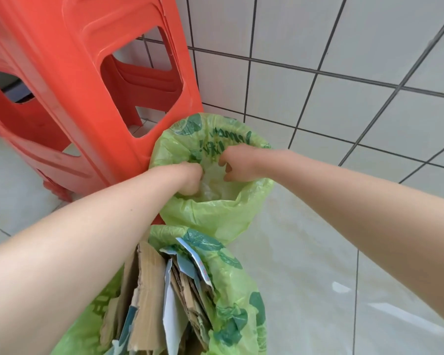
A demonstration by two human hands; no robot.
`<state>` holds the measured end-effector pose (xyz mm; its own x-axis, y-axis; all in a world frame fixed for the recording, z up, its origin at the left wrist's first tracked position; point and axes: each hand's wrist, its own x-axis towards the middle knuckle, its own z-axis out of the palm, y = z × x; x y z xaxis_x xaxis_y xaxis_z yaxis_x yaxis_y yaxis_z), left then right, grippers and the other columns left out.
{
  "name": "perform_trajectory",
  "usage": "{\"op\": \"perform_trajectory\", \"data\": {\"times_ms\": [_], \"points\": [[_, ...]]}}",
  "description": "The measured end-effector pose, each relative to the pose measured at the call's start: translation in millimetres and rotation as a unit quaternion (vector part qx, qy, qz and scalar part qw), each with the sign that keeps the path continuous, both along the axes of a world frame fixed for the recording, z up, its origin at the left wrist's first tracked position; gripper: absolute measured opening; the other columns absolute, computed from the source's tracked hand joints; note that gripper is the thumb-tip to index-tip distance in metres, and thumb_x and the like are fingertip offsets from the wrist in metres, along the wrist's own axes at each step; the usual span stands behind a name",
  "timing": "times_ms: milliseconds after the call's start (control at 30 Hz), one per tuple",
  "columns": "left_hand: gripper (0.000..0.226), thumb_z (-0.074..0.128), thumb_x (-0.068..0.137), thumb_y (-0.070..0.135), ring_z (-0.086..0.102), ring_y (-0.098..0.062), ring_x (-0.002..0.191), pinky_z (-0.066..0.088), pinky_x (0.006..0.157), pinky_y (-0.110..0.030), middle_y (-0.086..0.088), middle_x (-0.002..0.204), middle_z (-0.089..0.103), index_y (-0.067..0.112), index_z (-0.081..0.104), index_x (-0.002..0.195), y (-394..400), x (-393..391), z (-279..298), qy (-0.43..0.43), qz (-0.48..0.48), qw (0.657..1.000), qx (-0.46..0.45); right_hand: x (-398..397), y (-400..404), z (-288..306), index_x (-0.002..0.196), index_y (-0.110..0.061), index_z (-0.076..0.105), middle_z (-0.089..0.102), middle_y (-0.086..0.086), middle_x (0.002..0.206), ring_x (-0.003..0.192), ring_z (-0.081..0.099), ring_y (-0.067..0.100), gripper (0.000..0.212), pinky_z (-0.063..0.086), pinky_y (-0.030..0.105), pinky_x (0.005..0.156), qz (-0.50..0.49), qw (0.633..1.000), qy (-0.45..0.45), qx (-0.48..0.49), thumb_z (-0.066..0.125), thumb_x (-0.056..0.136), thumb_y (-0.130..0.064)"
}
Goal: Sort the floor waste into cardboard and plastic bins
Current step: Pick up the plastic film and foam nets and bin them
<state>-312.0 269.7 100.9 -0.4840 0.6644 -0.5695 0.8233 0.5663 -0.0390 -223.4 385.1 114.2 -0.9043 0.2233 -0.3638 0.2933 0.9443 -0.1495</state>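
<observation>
Two bins lined with green printed plastic bags stand on the floor. The far bin [210, 216] holds clear crumpled plastic [213, 187]. Both my hands reach into its mouth. My left hand [190, 179] is curled down onto the clear plastic inside. My right hand [237, 162] hovers over the opening with fingers bent, and what it holds, if anything, is hidden. The near bin [231, 298] is packed with upright pieces of brown cardboard [149, 298] and torn white and blue card.
A stack of red plastic stools [82, 80] stands right against the far bin's left side. A white tiled wall [331, 60] rises behind the bins. Pale glossy floor tiles [318, 265] lie to the right of both bins.
</observation>
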Motion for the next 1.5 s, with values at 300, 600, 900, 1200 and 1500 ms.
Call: {"op": "perform_trajectory", "data": {"times_ms": [300,600,900,1200,1500], "points": [[0.055,0.063,0.086,0.036,0.053,-0.028,0.119,0.044,0.099,-0.037,-0.007,0.135,0.053,0.016,0.05,0.136,11.7,9.3,33.5,0.004,-0.026,0.998,0.055,66.8,16.8,39.5,0.107,-0.008,0.067,0.07,0.008,0.107,0.102,0.063,0.029,0.028,0.048,0.035,0.09,-0.012,0.984,0.179,-0.016,0.047,0.089,-0.012],[0.029,0.053,0.083,0.025,0.057,-0.03,0.105,0.049,0.092,-0.04,-0.007,0.109,0.067,0.022,0.062,0.111,50.4,122.8,71.1,0.012,-0.079,0.958,0.276,221.2,25.6,40.2,0.108,-0.016,0.067,0.067,-0.001,0.107,0.101,0.06,0.017,0.025,0.044,0.022,0.088,-0.099,0.971,0.211,-0.053,0.051,0.089,-0.014],[0.02,0.054,0.082,0.024,0.061,-0.026,0.103,0.049,0.087,-0.032,-0.005,0.103,0.069,0.024,0.063,0.1,66.8,330.3,21.0,-0.14,-0.173,0.934,0.28,446.0,-8.8,6.7,0.111,-0.018,0.064,0.067,-0.005,0.109,0.1,0.06,0.012,0.023,0.044,0.02,0.089,-0.228,0.963,0.123,-0.074,0.056,0.09,-0.017],[0.027,0.048,0.086,0.025,0.056,-0.021,0.109,0.047,0.088,-0.032,0.003,0.113,0.061,0.026,0.057,0.111,-17.3,466.9,-81.2,-0.244,-0.278,0.926,0.077,627.9,-94.4,-74.2,0.114,-0.026,0.06,0.06,-0.015,0.104,0.099,0.057,0.005,0.023,0.046,0.027,0.092,-0.426,0.891,0.087,-0.128,0.057,0.091,-0.025],[0.078,0.056,0.087,0.028,-0.008,-0.031,0.146,0.006,0.117,-0.043,-0.004,0.159,-0.011,0.033,0.007,0.149,-60.2,538.1,-134.0,-0.136,-0.493,0.859,0.034,671.6,-166.8,-146.9,0.14,-0.025,0.035,0.041,-0.003,0.132,0.12,0.045,0.015,0.056,0.034,0.021,0.102,-0.561,0.806,0.07,-0.175,0.059,0.09,-0.033]]}}
